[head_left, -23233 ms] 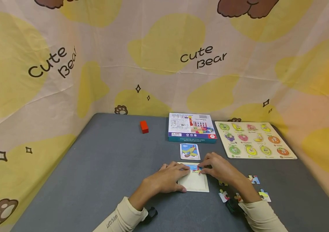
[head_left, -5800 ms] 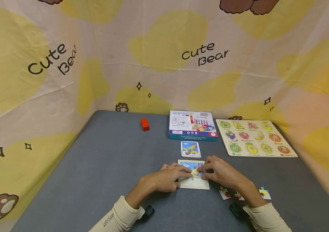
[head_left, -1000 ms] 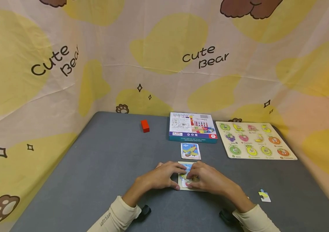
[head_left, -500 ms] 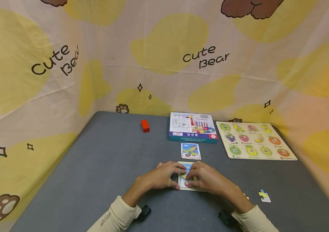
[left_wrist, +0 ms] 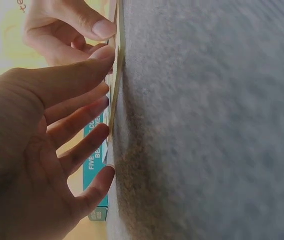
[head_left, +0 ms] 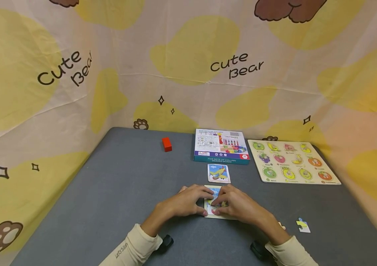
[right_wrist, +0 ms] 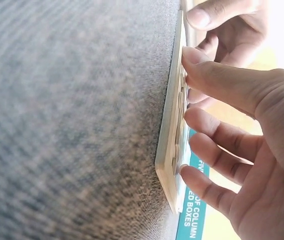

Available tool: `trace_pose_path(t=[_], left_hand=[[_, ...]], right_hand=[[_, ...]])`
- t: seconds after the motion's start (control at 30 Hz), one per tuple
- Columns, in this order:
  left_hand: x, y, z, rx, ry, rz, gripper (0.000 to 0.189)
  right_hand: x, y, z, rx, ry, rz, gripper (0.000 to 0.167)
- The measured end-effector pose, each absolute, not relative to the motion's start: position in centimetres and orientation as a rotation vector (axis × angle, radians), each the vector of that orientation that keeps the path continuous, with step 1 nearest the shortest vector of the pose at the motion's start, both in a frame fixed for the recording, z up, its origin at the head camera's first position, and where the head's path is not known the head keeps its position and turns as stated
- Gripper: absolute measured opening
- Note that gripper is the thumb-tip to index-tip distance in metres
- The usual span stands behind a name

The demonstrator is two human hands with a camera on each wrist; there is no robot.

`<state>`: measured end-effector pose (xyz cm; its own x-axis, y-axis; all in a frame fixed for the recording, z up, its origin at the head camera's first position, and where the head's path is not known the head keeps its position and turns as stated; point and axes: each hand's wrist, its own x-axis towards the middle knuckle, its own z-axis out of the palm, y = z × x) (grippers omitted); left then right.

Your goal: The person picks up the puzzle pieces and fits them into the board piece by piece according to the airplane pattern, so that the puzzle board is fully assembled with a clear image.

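A shallow wooden puzzle tray lies on the table in front of me, with blue-sky airplane pieces in it. My left hand rests at the tray's left side, fingers extended and thumb near the front corner. Over the tray, my right hand pinches a jigsaw piece at the front left between thumb and index finger; this hand hides much of the picture. In the right wrist view, several pieces sit within the tray's rim. Behind the tray lies an airplane picture card.
One yellow-and-white jigsaw piece lies loose at the right. Another piece is mostly hidden by the right forearm. Behind are a boxed toy set, a fruit board and a red block.
Since the oldest frame, more jigsaw pieces have come into the tray, and fewer lie loose at the right. Over the last second, the right fingertips have shifted only slightly; the left hand stays put.
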<state>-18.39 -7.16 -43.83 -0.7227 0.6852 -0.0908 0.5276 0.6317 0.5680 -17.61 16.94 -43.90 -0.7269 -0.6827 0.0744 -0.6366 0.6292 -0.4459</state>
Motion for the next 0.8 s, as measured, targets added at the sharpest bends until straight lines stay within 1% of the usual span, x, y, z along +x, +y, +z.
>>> trace_pose_path(t=[0.27,0.6,0.8], left_hand=[[-18.5,-5.9,-43.6,0.942,2.647,0.71,0.033],[-18.6,-4.9,-43.9,0.872,2.695,0.709,0.035],[-18.7,-4.8,-44.0,0.865,2.679,0.733,0.036]], right_hand=[[-18.0,16.9,-44.5,-1.155,2.75,-0.741,0.013],[-18.1,16.8,-44.2,-1.108,2.727,-0.742,0.016],[-17.9,17.7,-43.9,-1.064,2.706,-0.713,0.018]])
